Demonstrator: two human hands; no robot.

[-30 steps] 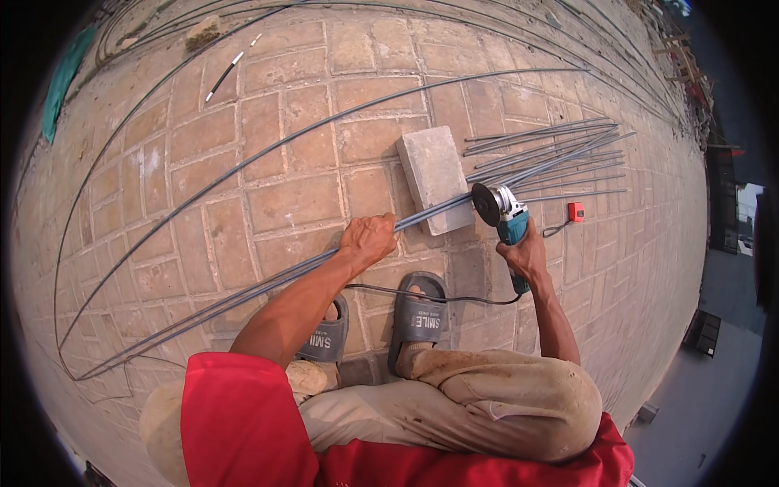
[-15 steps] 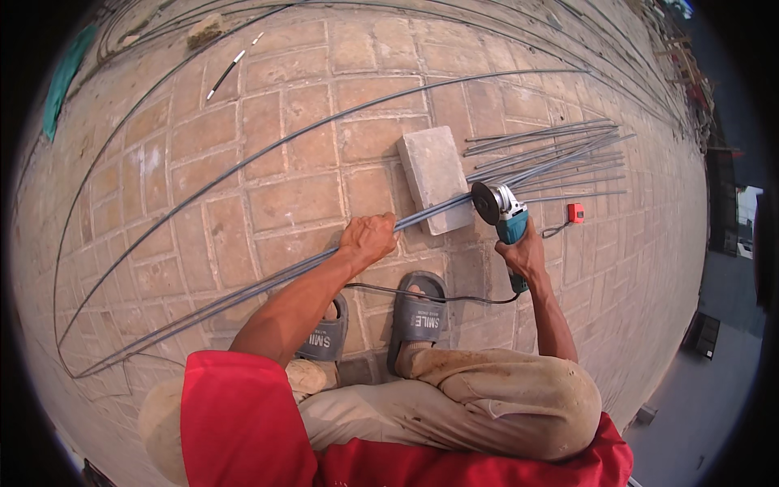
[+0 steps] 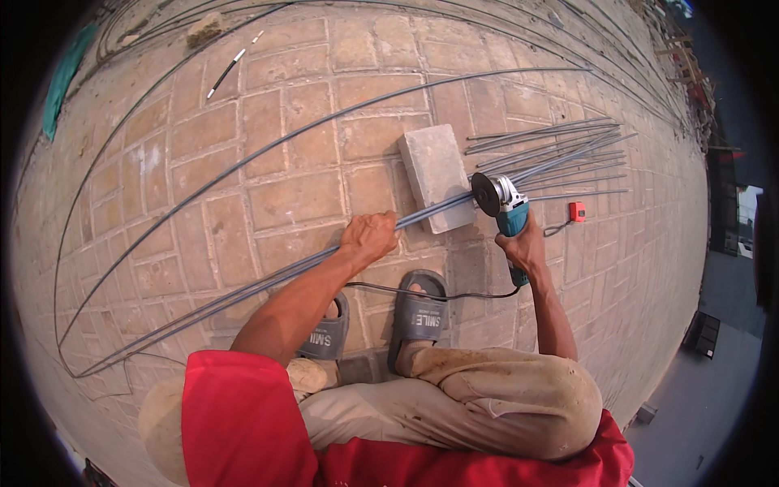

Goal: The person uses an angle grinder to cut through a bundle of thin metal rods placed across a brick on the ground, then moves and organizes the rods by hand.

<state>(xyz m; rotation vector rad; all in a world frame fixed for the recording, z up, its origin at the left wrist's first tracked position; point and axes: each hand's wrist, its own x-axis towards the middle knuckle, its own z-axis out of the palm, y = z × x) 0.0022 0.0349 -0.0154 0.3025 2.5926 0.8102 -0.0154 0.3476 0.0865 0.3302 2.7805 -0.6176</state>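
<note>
My left hand (image 3: 369, 238) is closed around a bundle of long thin metal rods (image 3: 430, 210). The rods lie across a pale concrete block (image 3: 432, 166) and run on to the upper right. In my right hand (image 3: 526, 245) is a teal and silver angle grinder (image 3: 511, 221), gripped by its body. Its dark cutting disc (image 3: 486, 195) stands at the rods, just right of the block; whether it touches them I cannot tell. The black power cord (image 3: 479, 296) leaves the grinder's rear and passes over my right sandal.
Several cut rods (image 3: 568, 162) lie beyond the grinder. A red tape measure (image 3: 577, 212) is to their right. A black and white marker (image 3: 225, 75) lies at the upper left on the brick paving (image 3: 296, 203). Long bent rods (image 3: 268, 152) curve across it. My grey sandals (image 3: 420, 312) are close by.
The grinder and my right hand have stayed almost in place, with the disc turned very slightly. My left hand keeps its hold on the rods.
</note>
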